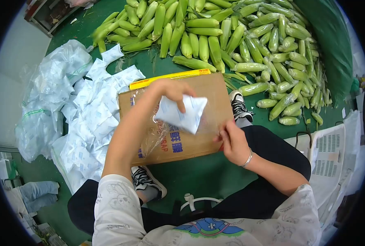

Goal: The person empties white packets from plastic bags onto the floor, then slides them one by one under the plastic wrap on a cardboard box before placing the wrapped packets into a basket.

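A white ice pack (pixel 182 112) with faint blue print hangs from the closed fingers of my left hand (pixel 172 91), above a cardboard box (pixel 209 88). Crumpled clear cling film (pixel 156 137) lies on the left part of the box top, partly under my left arm. At the box's right front corner, my right hand (pixel 235 141) is closed in a pinch. What its fingertips hold is hard to make out. A long yellow carton (pixel 170 78) lies along the far edge of the box.
Left of the box lies a heap of ice packs (pixel 90 127) beside a clear plastic bag (pixel 53 94). Green corn ears (pixel 203 30) cover the floor ahead, with film-wrapped corn (pixel 289 69) to the right. A white plastic crate (pixel 328 153) stands at right.
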A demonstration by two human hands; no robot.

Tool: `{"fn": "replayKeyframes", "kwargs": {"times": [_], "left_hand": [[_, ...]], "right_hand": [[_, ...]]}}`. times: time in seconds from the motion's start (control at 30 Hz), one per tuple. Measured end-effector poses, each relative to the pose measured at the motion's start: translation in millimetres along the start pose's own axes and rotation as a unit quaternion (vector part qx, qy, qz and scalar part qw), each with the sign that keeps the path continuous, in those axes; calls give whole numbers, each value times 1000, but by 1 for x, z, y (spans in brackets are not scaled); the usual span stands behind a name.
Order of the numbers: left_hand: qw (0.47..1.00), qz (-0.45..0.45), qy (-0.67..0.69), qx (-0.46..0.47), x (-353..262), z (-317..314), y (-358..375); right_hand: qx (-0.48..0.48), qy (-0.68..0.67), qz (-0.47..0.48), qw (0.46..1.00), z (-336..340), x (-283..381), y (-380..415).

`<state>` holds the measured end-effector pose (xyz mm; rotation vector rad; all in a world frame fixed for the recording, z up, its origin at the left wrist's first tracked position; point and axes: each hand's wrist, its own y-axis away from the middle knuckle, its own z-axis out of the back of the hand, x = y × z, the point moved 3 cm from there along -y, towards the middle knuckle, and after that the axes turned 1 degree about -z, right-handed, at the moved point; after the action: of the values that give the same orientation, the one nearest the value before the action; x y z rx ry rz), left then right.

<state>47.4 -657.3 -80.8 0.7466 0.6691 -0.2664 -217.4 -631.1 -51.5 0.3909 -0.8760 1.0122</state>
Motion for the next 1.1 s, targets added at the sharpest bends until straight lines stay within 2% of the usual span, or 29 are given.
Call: {"fn": "replayKeyframes", "kwargs": {"times": [0.07,0.1,0.17,0.2,0.27,0.3,0.33,0.37,0.4,0.47,0.5,0.53,0.57,0.6,0.67,0.7,0.77,0.8,0.83,0.87,0.9,0.93,0.97,1.0,1.03,1.07,1.1], "left_hand": [[991,16,96,93,7,-18,-18],[990,14,102,94,11,-24,-21],[994,-57,87,-34,16,-25,-16],[994,-51,90,-36,22,-30,-9],[964,-69,89,-240,28,-37,12],[929,-80,38,-360,22,-48,25],[928,-75,39,-363,10,-64,37],[859,17,4,-511,-2,-76,57],[761,109,-33,-639,-17,-92,80],[766,272,26,-582,-43,-132,111],[765,275,23,-582,-48,-150,115],[794,330,-11,-510,-46,-171,110],[813,383,-44,-437,-42,-186,107],[807,387,-45,-443,-37,-191,107],[838,432,-36,-330,-24,-201,109],[836,433,-40,-334,-17,-208,117],[819,390,-61,-416,-13,-213,141],[817,388,-64,-420,-11,-208,154],[819,322,140,-453,-18,-187,172],[783,238,341,-463,-23,-168,178],[783,233,343,-464,-28,-151,171],[752,173,338,-538,-37,-128,160],[717,111,327,-606,-46,-111,150],[722,106,322,-603,-42,-110,131],[795,93,190,-569,-34,-113,103],[847,75,54,-524,-37,-111,83],[849,65,52,-522,-35,-113,74]], "right_hand": [[-86,-152,-56,983,3,15,-30],[-81,-151,-60,983,-5,13,-46],[-73,-174,-70,980,-26,0,-79],[-68,-178,-67,979,-34,-8,-90],[-28,39,101,994,-54,-9,-103],[33,63,97,993,-60,-18,-103],[37,61,101,992,-58,-24,-104],[54,137,156,977,-58,-26,-102],[69,210,210,952,-58,-27,-98],[82,228,207,948,-54,-33,-104],[129,235,151,951,-53,-37,-109],[178,243,96,949,-52,-39,-112],[194,239,107,945,-52,-40,-116],[193,241,116,944,-50,-38,-116],[176,240,100,949,-46,-35,-114],[172,241,104,949,-48,-39,-109],[70,237,74,966,-44,-43,-101],[66,239,77,966,-43,-42,-96],[109,286,100,947,-43,-32,-93],[153,333,121,923,-44,-24,-88],[159,346,168,909,-53,-20,-81],[181,305,189,916,-64,-20,-74],[194,280,169,925,-63,-13,-74],[205,253,148,934,-63,-7,-75],[198,254,143,936,-64,-10,-80],[238,216,135,937,-65,-18,-90],[278,178,125,935,-61,-28,-102]]}}
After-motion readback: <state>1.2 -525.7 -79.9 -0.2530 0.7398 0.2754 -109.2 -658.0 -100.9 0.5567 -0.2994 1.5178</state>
